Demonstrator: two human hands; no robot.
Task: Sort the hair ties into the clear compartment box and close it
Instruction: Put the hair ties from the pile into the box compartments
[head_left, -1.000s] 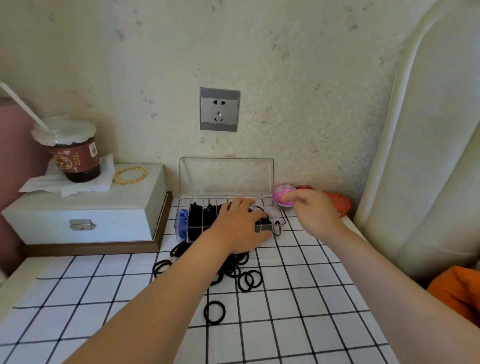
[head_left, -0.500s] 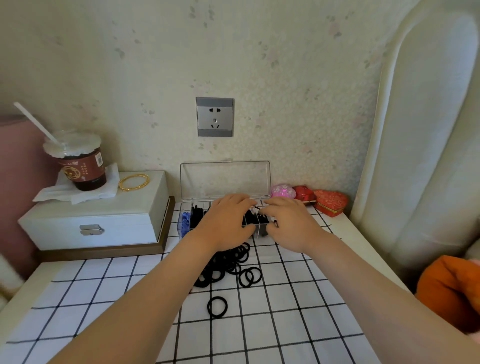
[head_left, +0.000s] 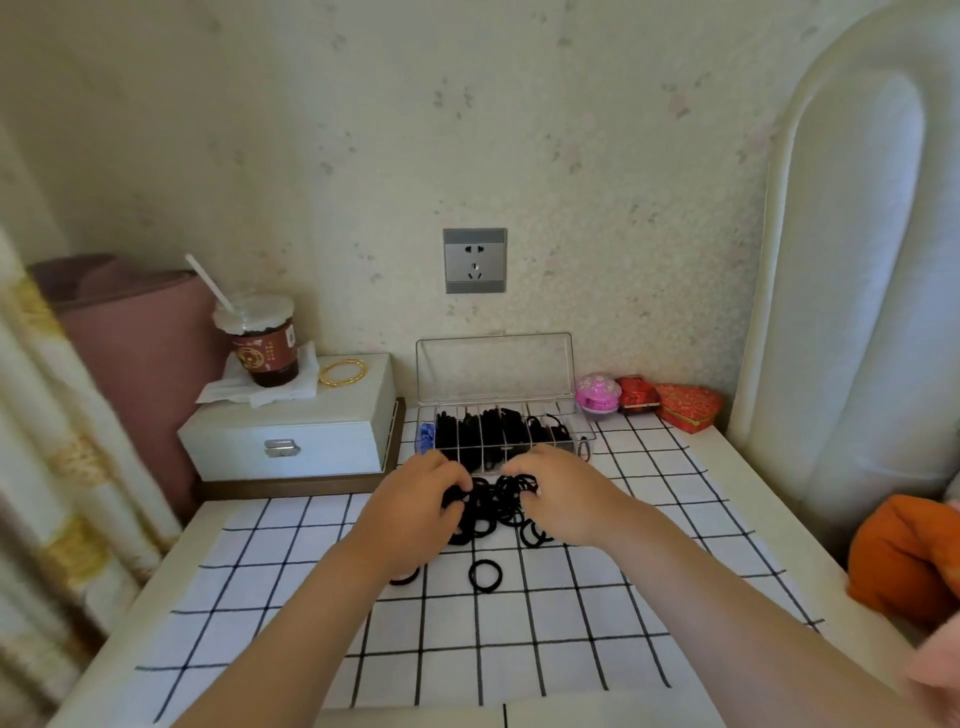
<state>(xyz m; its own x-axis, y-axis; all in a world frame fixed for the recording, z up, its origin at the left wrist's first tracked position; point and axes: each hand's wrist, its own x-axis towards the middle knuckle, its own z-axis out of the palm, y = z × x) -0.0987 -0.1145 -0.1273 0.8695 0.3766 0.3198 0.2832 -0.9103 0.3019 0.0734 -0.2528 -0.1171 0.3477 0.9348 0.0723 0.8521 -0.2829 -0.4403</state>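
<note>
The clear compartment box (head_left: 583, 437) stands against the wall with its lid (head_left: 494, 368) upright and open. Most compartments hold black hair ties; the leftmost holds blue ones (head_left: 426, 435). A pile of black hair ties (head_left: 491, 512) lies on the checked cloth just in front of the box. My left hand (head_left: 415, 506) and my right hand (head_left: 561, 493) rest on either side of the pile, fingers curled into it and touching the ties. One loose black tie (head_left: 485, 574) lies alone nearer to me. Another tie (head_left: 585, 448) leans at the box's right end.
A white jewellery box (head_left: 291, 431) at the left carries a drink cup (head_left: 262, 343) and a gold bangle (head_left: 343, 372). A pink case (head_left: 598, 393) and red boxes (head_left: 675, 402) sit right of the clear box. A padded headboard (head_left: 852, 312) rises at the right.
Both hands have drawn back from the compartment box to the pile of ties in front of it. The camera has tilted up, showing more wall.
</note>
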